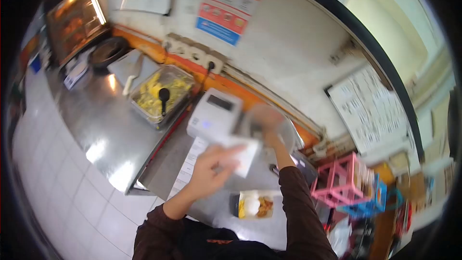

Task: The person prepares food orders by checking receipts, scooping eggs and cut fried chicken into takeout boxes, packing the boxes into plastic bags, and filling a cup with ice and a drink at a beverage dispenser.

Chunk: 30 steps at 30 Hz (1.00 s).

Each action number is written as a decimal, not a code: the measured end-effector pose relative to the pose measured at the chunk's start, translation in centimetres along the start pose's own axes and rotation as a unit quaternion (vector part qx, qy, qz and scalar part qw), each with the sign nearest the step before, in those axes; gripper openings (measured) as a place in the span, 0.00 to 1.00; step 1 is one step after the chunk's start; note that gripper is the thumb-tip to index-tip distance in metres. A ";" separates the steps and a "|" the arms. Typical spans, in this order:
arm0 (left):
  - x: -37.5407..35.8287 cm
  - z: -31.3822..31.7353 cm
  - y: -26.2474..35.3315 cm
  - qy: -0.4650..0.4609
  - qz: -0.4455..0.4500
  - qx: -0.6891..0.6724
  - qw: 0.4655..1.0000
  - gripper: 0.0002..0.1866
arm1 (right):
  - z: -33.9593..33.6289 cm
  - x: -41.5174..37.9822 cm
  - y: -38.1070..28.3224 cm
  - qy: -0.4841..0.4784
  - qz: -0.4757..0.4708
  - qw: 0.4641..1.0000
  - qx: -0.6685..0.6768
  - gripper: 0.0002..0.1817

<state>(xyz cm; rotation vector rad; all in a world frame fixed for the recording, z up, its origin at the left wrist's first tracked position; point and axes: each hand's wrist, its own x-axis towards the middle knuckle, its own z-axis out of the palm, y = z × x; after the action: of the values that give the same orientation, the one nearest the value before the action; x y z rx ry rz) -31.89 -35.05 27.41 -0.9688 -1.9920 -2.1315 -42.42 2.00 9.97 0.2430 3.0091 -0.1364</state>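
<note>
My left hand (214, 166) is pinched on a white slip of paper (248, 159), in front of a white label printer (214, 113). A long strip of printed labels (185, 173) trails from the printer down the steel counter. Farther right, my right hand (268, 121) reaches to a round clear container (286, 135); motion blur hides its fingers and anything in them. Below and between my forearms sits an open food box (256, 204) with a white mound, yellow pieces and brown, saucy food.
A clear tub of yellow food (161, 91) with a black ladle (164, 98) stands on the left steel counter (96, 115), beside a white board and knife. Pink crates (339, 183) and blue crates (370, 200) are at right. Power sockets (192, 55) line the wall.
</note>
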 end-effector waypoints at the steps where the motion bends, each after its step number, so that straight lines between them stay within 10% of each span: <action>1: -0.8 -0.2 0.6 -0.021 0.002 0.009 1.000 0.22 | 3.4 2.6 2.2 -0.023 -0.039 0.998 -0.040 0.16; 7: -5.7 2.0 2.3 0.054 -0.034 -0.082 0.995 0.31 | 9.8 5.1 5.7 -0.100 -0.086 0.987 -0.092 0.24; 9: -6.7 2.8 2.9 0.058 -0.044 -0.073 0.995 0.31 | 7.9 5.8 4.8 -0.206 -0.130 0.903 -0.353 0.20; 11: -7.7 4.0 3.6 0.070 -0.037 -0.071 0.994 0.32 | 9.1 6.8 7.4 -0.017 -0.086 0.975 -0.204 0.17; 16: -8.5 5.9 4.7 0.015 -0.021 -0.018 0.999 0.34 | -1.1 -2.5 3.4 0.101 -0.020 0.993 0.055 0.10; 18: -8.7 6.7 3.7 -0.005 -0.040 -0.023 0.999 0.34 | -1.6 -8.4 5.0 0.188 -0.089 0.797 0.567 0.11; 20: -8.6 7.4 2.2 0.003 -0.053 0.004 0.999 0.35 | -4.5 -18.2 3.0 0.068 -0.091 0.743 0.659 0.14; 24: -8.6 8.8 -0.5 -0.006 -0.050 -0.005 0.999 0.34 | -4.1 -28.5 2.8 -0.213 -0.091 0.838 0.495 0.15; 30: -8.1 12.7 -3.1 -0.078 -0.075 -0.031 0.994 0.34 | 4.6 -31.5 -0.7 0.098 -0.027 0.964 0.245 0.18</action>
<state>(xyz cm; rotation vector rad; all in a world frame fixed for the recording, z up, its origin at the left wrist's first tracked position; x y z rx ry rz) -21.80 -25.84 20.31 -1.0574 -2.1451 -2.2726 -11.14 -4.06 9.42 0.2282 3.1223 -0.9185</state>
